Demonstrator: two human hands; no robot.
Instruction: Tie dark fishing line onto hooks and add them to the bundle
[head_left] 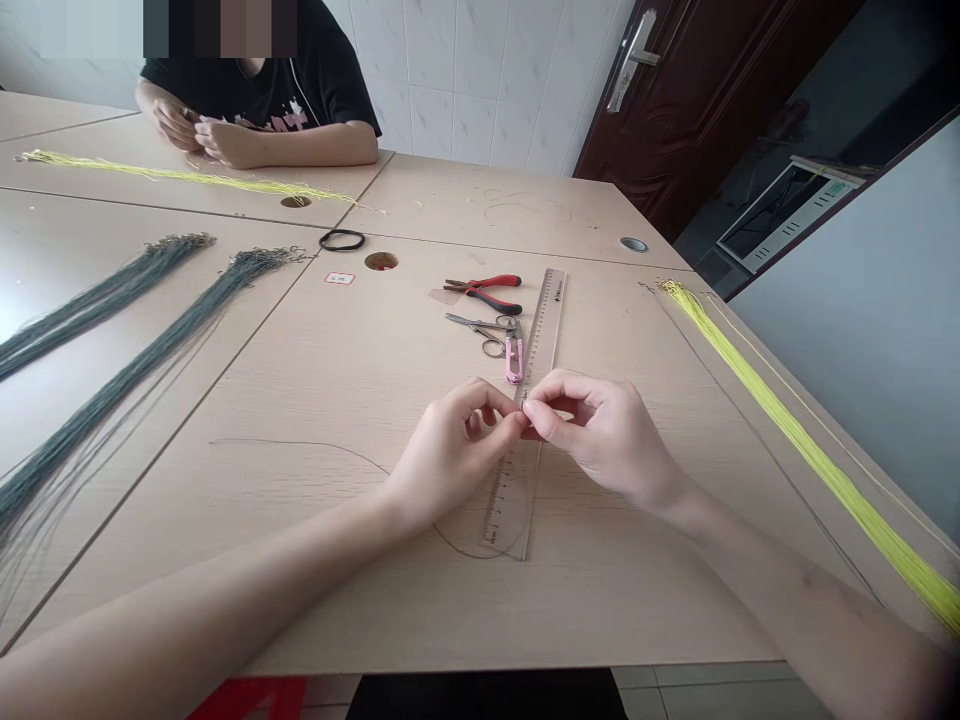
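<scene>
My left hand [457, 450] and my right hand [611, 430] meet over the ruler, thumbs and forefingers pinched closed and tips touching. Between them is the end of a thin grey cord [465, 552], with a tiny dark bit showing at the fingertips. The cord curves down across the ruler, passes under my left wrist and trails left over the table. Beneath my hands lies a clear plastic ruler [551, 310]. Just beyond them are pink-handled thread snips [514, 358], small metal scissors [480, 325] and red-and-black pliers [491, 293].
Bundles of grey-green cords [142, 365] with metal ends lie at left. Yellow cords lie at right [795, 440] and far left [187, 178]. A black band [342, 240], a small label [340, 278] and a tape roll [634, 244] are farther back. Another person [315, 100] sits opposite.
</scene>
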